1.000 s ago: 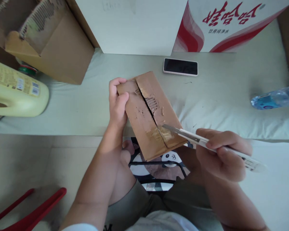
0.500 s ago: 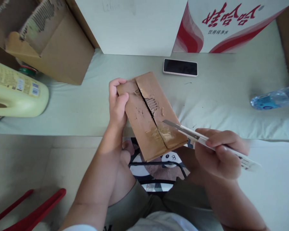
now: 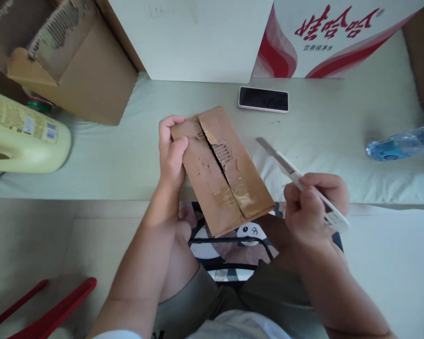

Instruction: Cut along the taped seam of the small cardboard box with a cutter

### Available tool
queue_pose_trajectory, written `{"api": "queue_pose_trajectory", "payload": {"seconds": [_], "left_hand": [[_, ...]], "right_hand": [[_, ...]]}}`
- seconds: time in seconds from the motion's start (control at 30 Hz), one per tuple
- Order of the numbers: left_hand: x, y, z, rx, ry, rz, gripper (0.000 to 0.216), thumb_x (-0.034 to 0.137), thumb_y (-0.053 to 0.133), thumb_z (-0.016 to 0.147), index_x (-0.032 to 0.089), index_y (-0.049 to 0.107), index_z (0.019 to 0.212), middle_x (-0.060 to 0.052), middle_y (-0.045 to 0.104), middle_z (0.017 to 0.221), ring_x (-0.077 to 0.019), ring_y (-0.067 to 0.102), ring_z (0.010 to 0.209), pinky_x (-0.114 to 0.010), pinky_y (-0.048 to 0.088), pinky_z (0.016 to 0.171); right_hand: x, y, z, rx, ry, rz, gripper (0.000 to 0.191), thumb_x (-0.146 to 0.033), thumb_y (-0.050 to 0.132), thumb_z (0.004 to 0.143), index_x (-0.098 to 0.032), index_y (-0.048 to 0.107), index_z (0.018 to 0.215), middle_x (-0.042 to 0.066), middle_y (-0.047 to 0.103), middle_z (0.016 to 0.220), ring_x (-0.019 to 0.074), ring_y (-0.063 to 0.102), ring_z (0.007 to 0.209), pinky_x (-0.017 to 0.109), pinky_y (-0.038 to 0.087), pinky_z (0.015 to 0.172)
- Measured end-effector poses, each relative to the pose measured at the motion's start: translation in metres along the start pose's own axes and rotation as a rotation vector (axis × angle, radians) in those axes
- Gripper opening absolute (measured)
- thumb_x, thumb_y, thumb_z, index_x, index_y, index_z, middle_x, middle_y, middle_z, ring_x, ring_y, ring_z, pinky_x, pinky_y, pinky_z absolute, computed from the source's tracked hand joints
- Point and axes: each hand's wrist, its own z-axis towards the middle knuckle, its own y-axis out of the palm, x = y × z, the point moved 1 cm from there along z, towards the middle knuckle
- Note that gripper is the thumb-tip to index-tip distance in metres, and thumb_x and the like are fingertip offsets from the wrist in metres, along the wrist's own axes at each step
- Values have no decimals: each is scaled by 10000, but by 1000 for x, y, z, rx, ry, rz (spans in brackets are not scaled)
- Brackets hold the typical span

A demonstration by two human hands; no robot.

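A brown cardboard box [image 3: 229, 183] is tilted over my lap, its top flaps parted by a dark slit and the paper torn beside it. My left hand [image 3: 173, 150] grips the box's upper left corner, thumb on the top face. In my right hand [image 3: 314, 202] is a white utility knife [image 3: 295, 175] with its blade extended. The blade points up and to the left, beside the box's right edge and apart from it. Part of the knife's handle is hidden by my fingers.
Beyond the box, a phone [image 3: 263, 99] lies on the pale green cloth [image 3: 205, 94]. White cartons [image 3: 201, 42] stand behind it. An open cardboard box [image 3: 92, 70] and a yellow jug [image 3: 28, 136] are at left, a plastic bottle [image 3: 403, 144] at right. Red handles [image 3: 63, 306] show lower left.
My right hand has drawn the knife off the box's top face, and the blade now sits farther up and right, at a steeper angle. The box and my left hand have stayed in place.
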Motion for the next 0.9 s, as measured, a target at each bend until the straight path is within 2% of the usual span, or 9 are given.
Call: {"api": "queue_pose_trajectory", "payload": {"seconds": [0.07,0.13,0.23,0.37,0.43,0.57,0.7,0.8,0.9], "left_hand": [[0,0,1,5,-5,4,521,678,725,788,300,571,1113,-29,575,922,-199,603,776,-331,519,671],[2,1,1,12,-14,0,523,673,737,769,300,575,1099,-28,577,920,-194,593,768,-321,508,655],[4,2,0,15,-22,-10,497,638,747,764,306,582,1096,-29,590,930,-190,581,753,-319,505,641],[3,1,0,1,-12,-13,481,624,732,788,307,585,1119,-32,599,934,-194,591,758,-328,523,658],[1,0,0,-3,-6,-13,490,629,733,792,306,591,1132,-33,603,934,-198,601,764,-335,534,669],[-2,-1,0,-9,2,-10,516,655,742,788,309,602,1144,-40,625,969,-215,631,815,-356,559,713],[-1,-2,0,-28,-8,-30,552,668,769,769,309,601,1152,-41,628,1002,-221,635,850,-362,565,743],[-1,-2,0,-39,-17,-33,550,682,747,795,306,579,1160,-39,582,961,-233,630,870,-379,556,781],[2,-1,0,-30,-30,-56,562,672,769,769,293,580,1138,-33,562,950,-214,605,838,-358,530,772]], "right_hand": [[6,-3,3,-26,5,-63,170,-336,680,933,-248,660,1077,-44,617,671,118,526,473,274,410,469],[12,-4,6,-94,-19,10,416,-472,735,897,-267,627,1242,23,729,937,156,662,631,324,535,597],[22,-4,10,-192,11,78,648,-637,711,861,-279,574,1383,91,697,1188,218,709,858,414,589,775],[28,-1,11,-252,41,-263,334,-357,662,914,-247,669,1228,2,629,836,169,595,709,357,520,725],[29,2,13,-288,30,-440,254,-265,623,881,-235,708,1118,-11,585,774,159,548,667,340,486,693],[37,6,17,-321,47,-746,241,-282,564,862,-229,755,999,26,612,769,186,542,684,354,443,698],[51,3,17,-313,66,-974,392,-381,575,895,-234,759,1207,123,719,1002,315,633,942,470,480,838],[52,2,18,-290,29,-936,429,-385,602,903,-237,729,1285,163,709,1243,389,626,1162,581,476,969],[46,3,18,-358,-40,-632,307,-355,577,940,-213,736,1160,140,740,1186,328,669,1148,523,507,1012]]}}
